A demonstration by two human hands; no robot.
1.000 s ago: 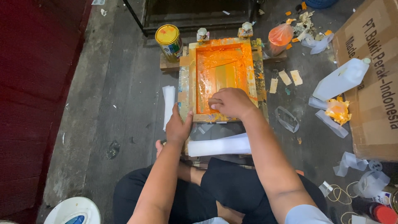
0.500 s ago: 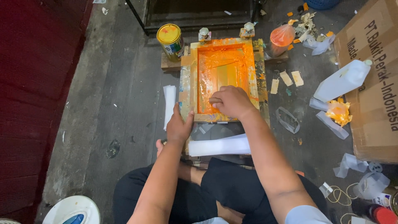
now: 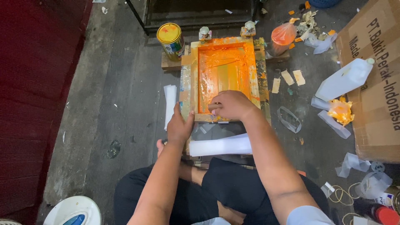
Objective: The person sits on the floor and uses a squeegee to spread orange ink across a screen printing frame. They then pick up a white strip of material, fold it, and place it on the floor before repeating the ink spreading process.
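Fingers (image 3: 214, 109) of both hands press the orange-stained frame's (image 3: 189, 79) near edge.

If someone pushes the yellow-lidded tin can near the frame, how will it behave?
The tin can stands upright on a wooden board, so it would probably slide first. Being tall and near the board's edge, it may tip. On its side, it would likely roll.

left hand (image 3: 179, 125) holds frame (image 3: 223, 79) corner | right hand (image 3: 231, 105) presses orange screen | paint can (image 3: 171, 40) behind
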